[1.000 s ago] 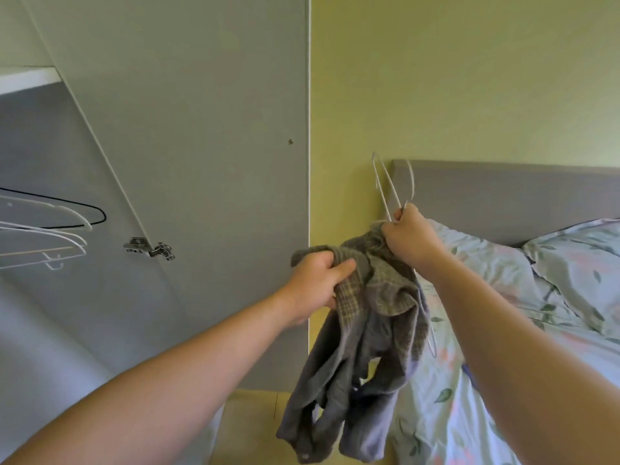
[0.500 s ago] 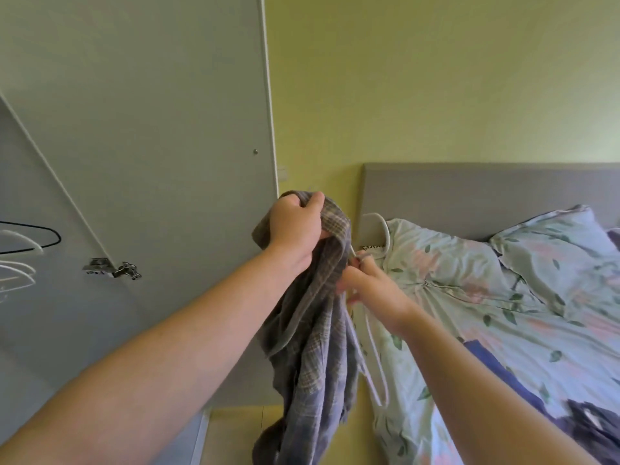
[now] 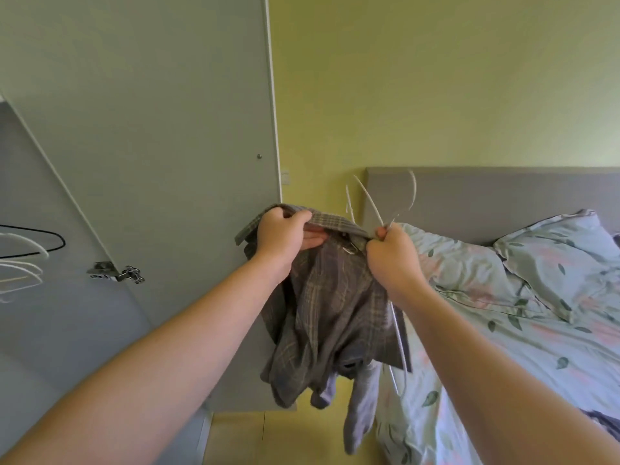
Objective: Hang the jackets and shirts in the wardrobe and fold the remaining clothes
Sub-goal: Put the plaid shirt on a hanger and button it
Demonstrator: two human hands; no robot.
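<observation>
Collar now pulled taut between hands, no longer bunched. Left hand (image 3: 285,234) curls round one collar end. Right hand (image 3: 392,260) pinches other end plus white wire hanger (image 3: 369,201), now raised above knuckles. Plaid shirt (image 3: 328,313) dangles below both hands. Likely ready for threading hanger.

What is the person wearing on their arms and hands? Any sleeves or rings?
No sleeves show: the left arm and right arm are bare right to the picture's edge. The left hand and right hand wear no gloves, and I see no rings, watch or bracelet.
</observation>
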